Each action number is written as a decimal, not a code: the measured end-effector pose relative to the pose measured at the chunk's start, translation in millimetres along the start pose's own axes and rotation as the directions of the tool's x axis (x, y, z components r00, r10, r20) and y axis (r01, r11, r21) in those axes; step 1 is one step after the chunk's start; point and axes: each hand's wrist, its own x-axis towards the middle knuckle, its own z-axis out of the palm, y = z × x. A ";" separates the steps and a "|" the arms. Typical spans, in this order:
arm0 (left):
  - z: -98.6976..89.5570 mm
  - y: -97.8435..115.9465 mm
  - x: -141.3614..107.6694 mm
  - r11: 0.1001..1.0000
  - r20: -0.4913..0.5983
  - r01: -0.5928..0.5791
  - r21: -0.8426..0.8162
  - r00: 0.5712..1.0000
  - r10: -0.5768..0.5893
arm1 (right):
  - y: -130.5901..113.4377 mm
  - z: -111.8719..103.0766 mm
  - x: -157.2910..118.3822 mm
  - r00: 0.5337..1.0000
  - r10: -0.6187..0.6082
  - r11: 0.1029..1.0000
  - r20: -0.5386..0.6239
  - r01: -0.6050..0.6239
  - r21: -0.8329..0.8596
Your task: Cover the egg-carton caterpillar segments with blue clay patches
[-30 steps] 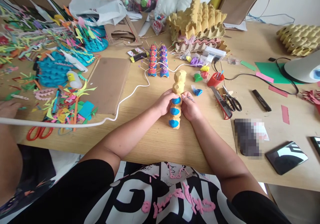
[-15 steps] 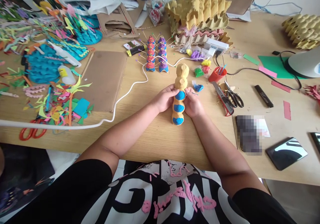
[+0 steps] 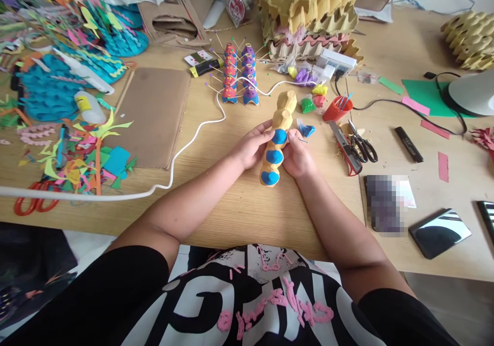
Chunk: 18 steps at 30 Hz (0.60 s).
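A yellow egg-carton strip slants upward to the right above the table. Blue patches cover the near sides of its three lower cups; the upper cups are plain yellow. My left hand grips the strip from the left, thumb on its edge and fingers partly hidden behind. Close against the right side is my right hand, closed with a thin dark stick jutting out by the thumb. Whether its fingers also touch the strip, I cannot tell. Just beyond lies a packet of blue clay.
Two painted egg-carton strips, one red and one purple, stand behind. An orange cup, a cutter and black scissors lie right. A white cable crosses left, beside a cardboard sheet and paper scraps.
The strip has tilted, its top leaning right and its lower end swinging left. My right thumb has drawn slightly away from the blue patch. The whole view has shifted a little.
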 end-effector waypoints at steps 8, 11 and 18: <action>2.8 2.1 -0.5 0.999 -0.069 -0.020 -0.030 0.997 0.018 | -0.8 1.0 -1.2 0.999 -0.019 1.000 0.042 0.020 -0.018; 3.2 2.8 -1.0 0.999 -0.031 -0.038 -0.016 0.999 0.037 | -0.3 -1.1 0.3 1.000 -0.009 1.000 0.016 0.010 -0.017; 3.2 3.4 1.4 0.999 -0.030 -0.041 0.034 0.999 0.042 | -1.0 -1.5 0.0 1.000 0.019 0.999 0.007 -0.019 0.035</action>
